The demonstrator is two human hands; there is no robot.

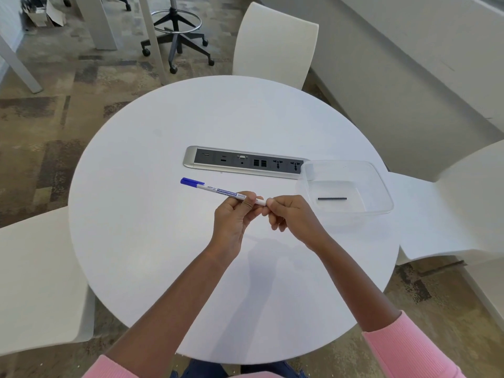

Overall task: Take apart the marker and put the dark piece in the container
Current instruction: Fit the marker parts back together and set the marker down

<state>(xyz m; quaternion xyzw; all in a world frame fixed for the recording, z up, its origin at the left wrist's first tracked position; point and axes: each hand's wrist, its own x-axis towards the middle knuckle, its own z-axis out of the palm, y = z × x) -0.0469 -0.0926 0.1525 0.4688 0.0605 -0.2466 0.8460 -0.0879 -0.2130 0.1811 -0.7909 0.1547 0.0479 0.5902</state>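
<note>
**Marker end under the fingertips, dark piece already in the tub**

If the right hand [289, 214] slips, its small end part could drop. Left hand [234, 214] is clamped round the marker [218, 190]; right fingertips pinch its near end. Farther right, the dark piece [332, 199] lies inside the container [381, 181].

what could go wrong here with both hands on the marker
1. The right hand pinches only the bare end of the marker, so a hard pull may make it slip or fling the piece.
2. The container sits just beyond the right hand near the table edge; a sudden jerk might knock it, spilling the dark piece already inside.
</note>
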